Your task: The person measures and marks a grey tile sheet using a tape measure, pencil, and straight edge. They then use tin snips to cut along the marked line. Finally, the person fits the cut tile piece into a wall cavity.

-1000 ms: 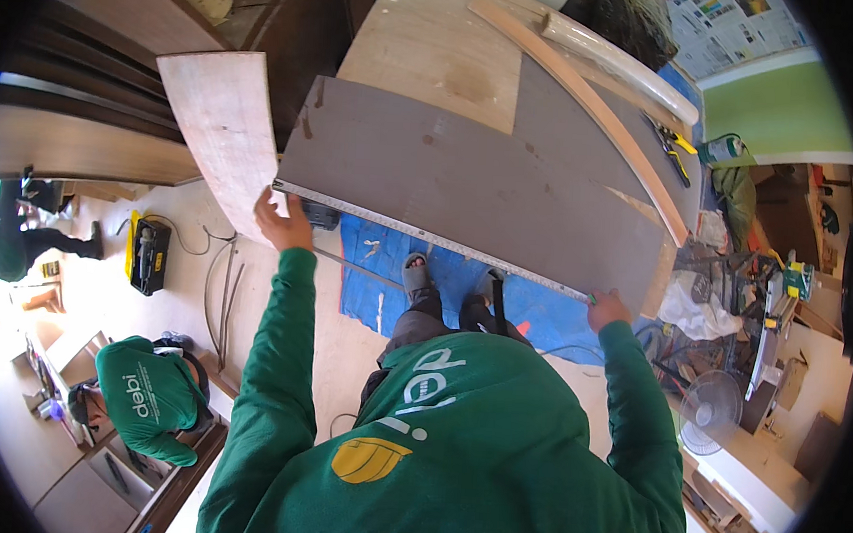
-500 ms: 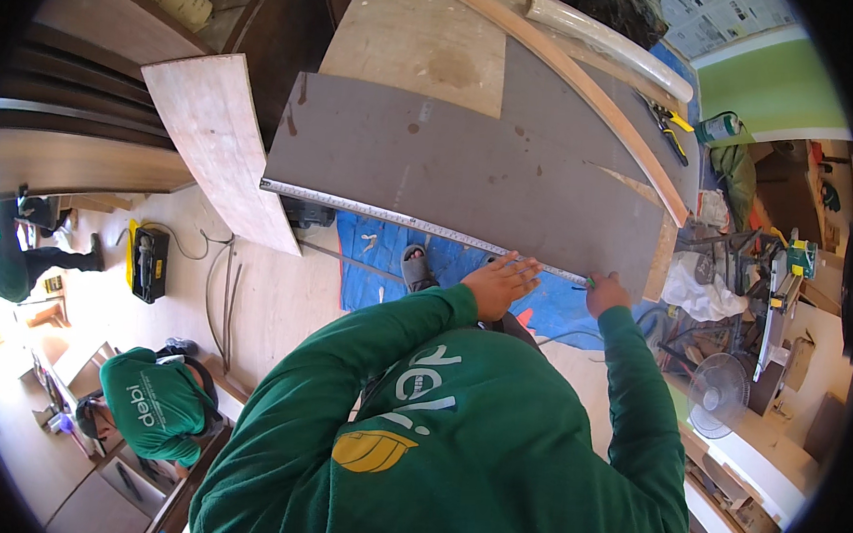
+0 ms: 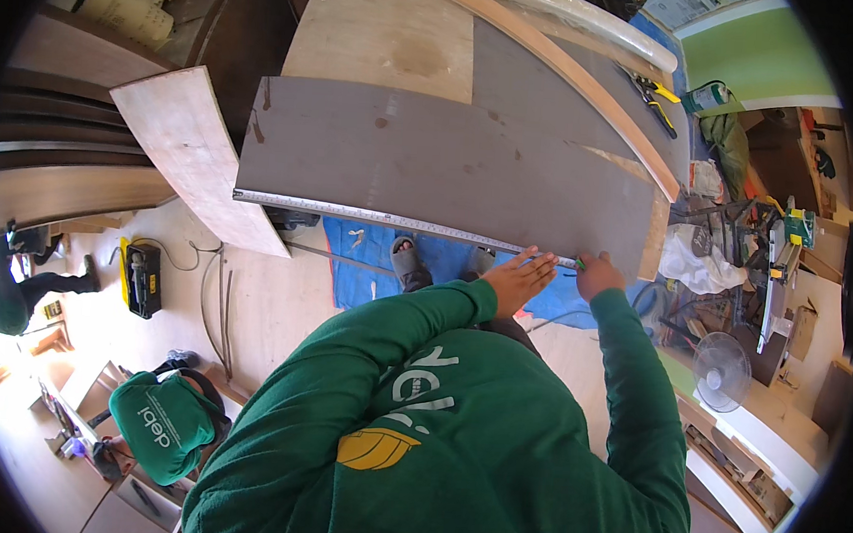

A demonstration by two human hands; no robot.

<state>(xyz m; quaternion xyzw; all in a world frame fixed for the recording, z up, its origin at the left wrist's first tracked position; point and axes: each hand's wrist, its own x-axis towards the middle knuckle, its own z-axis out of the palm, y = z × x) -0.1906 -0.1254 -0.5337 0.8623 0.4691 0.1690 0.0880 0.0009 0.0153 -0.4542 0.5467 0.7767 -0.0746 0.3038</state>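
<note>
Green shows as a small spot at the fingertips of my right hand point(image 3: 601, 278), whose fingers are curled in tight on the right end of the tape measure point(image 3: 352, 210); what the green bit is, I can't make out. My left hand point(image 3: 520, 283) is just beside it, fingers stretched out and wrapped around nothing, their tips at the tape near that same end. Whether they press down on it, I can't tell. The tape runs along the near edge of a dark brown panel point(image 3: 403, 154), its other end at the panel's left corner.

Past the panel I have a pale, stained board point(image 3: 376, 32) and a long wooden strip point(image 3: 571, 76), with a clear-wrapped roll point(image 3: 594, 22) beyond the strip. A hand tool with yellow and black handles point(image 3: 660, 115) lies to the right of it. Near the panel's left end, a whitish board point(image 3: 187, 148) slants down. Below, my sandalled foot point(image 3: 409, 266) is at a blue sheet point(image 3: 354, 268).

Off to my right are a white plastic bag point(image 3: 702, 264) and a fan point(image 3: 722, 374). On the floor to my left sits a black and yellow toolbox point(image 3: 143, 281), and at lower left a co-worker point(image 3: 162, 426) in green bends forward.
</note>
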